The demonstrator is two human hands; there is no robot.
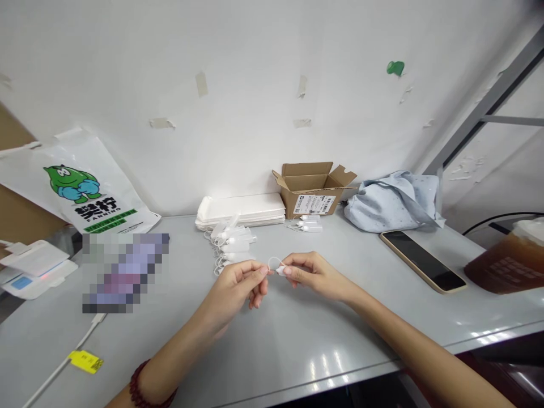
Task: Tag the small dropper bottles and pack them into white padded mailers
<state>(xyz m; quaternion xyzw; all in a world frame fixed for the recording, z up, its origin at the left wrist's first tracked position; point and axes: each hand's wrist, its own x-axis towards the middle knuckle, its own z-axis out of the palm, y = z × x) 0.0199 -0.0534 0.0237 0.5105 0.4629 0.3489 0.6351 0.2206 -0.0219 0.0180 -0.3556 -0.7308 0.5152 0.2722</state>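
Above the grey table [297,334], my left hand [238,286] and my right hand [312,272] meet at the middle. Between their fingertips they pinch a small white tag with a thin loop [277,265]. The left thumb and forefinger grip the loop side, and the right fingers close on the white body. Just beyond the hands lies a pile of similar white looped tags [232,243]. A few more tags [308,224] lie in front of an open cardboard box [312,190].
A stack of white bags [242,211] lies against the wall. A phone [422,260] and a light blue cloth [395,198] lie at the right, with an iced drink cup [510,260] at the edge. A printed plastic bag [85,192] and a cable with a yellow label [85,361] are at the left.
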